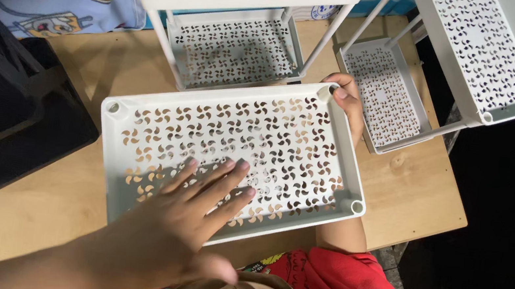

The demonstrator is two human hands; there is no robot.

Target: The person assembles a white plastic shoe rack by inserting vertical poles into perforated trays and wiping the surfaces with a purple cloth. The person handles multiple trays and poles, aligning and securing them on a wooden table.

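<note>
Currently loose white perforated plastic tray (229, 154) lies mid-frame on the wooden tabletop (29, 214). Left hand (197, 203) flat, fingers spread on it; right hand (349, 100) grips its far corner. Two assembled white tiered racks (243, 3) (481, 55) stand upper frame; this tray unmounted.

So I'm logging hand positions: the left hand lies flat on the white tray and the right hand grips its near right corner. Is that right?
Not quite. The left hand does lie flat on the white tray, but the right hand holds its far right corner, not the near one. The head view shows the fingers curled over that far corner, with the forearm running under the tray's right edge.
</note>
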